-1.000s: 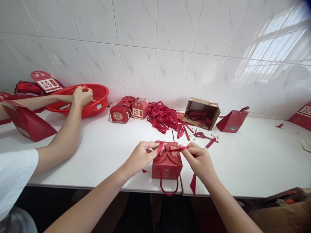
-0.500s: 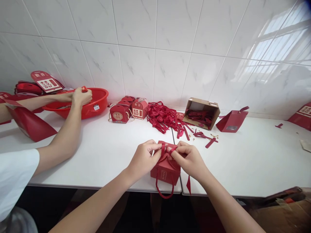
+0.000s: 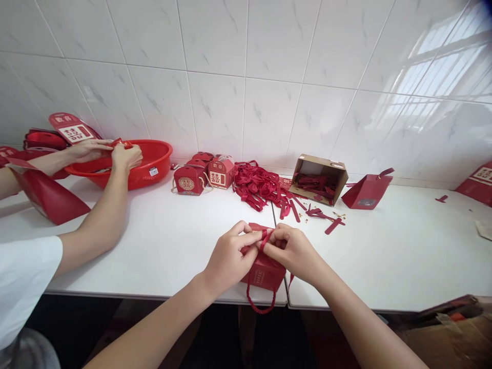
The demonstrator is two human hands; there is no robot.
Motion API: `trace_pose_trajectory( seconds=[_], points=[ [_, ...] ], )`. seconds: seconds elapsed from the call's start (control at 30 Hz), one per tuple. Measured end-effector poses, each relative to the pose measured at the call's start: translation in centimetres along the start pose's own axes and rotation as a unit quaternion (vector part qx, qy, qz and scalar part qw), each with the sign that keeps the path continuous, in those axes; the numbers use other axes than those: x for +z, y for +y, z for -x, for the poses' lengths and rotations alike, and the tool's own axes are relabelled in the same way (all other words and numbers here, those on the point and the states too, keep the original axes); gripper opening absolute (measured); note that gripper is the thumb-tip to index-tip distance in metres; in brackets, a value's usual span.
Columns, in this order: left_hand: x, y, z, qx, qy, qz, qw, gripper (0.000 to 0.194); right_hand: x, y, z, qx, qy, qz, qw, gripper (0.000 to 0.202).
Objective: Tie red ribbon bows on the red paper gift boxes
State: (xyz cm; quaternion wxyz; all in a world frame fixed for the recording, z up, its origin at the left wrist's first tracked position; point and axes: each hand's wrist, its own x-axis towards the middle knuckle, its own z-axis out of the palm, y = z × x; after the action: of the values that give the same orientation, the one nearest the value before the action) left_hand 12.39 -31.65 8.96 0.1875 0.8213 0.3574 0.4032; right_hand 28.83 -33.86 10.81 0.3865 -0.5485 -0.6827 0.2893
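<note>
A small red gift box (image 3: 265,271) sits at the front edge of the white table, its twisted rope handle (image 3: 261,309) hanging over the edge. Above its top, my left hand (image 3: 232,253) and my right hand (image 3: 294,251) meet with fingers pinched on a red ribbon (image 3: 265,240). Both hands are closed on the ribbon, which loops between the fingertips. One loose end of it hangs below my right hand. Fingers cover most of the box's top.
Loose red ribbons (image 3: 255,184) are piled near the wall, beside finished-looking red boxes (image 3: 189,179). An open carton (image 3: 321,179) lies on its side among strips. Another red box (image 3: 367,192) stands right. At left, a co-worker's hands (image 3: 125,154) hold a red packet over a red basin (image 3: 154,166).
My hands have drawn closer together, and the ribbon now crosses between my fingertips. Its hanging end has risen. The co-worker's far hand has moved back to meet the other at the red packet.
</note>
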Motion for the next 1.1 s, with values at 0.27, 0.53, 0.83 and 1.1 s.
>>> trace_pose_trajectory(
  seconds=[0.27, 0.53, 0.83, 1.1],
  points=[
    [0.3, 0.1, 0.4, 0.018, 0.020, -0.009, 1.000, 0.024, -0.1, 0.5, -0.4, 0.016, 0.046, -0.038, 0.998, 0.015],
    [1.0, -0.4, 0.9, 0.066, 0.061, -0.041, 0.995, 0.025, -0.5, 0.2, -0.7, 0.026, 0.000, -0.019, 0.999, 0.014],
    [-1.6, 0.3, -0.8, 0.144, -0.072, -0.175, 0.971, 0.025, -1.4, 0.1, -0.8, 0.057, -0.071, -0.071, 0.993, 0.012],
    [-3.1, 0.9, -3.0, 0.235, -0.124, -0.299, 0.917, 0.028, -1.4, 0.0, -0.9, 0.045, -0.071, -0.033, 0.996, 0.009]
  ],
)
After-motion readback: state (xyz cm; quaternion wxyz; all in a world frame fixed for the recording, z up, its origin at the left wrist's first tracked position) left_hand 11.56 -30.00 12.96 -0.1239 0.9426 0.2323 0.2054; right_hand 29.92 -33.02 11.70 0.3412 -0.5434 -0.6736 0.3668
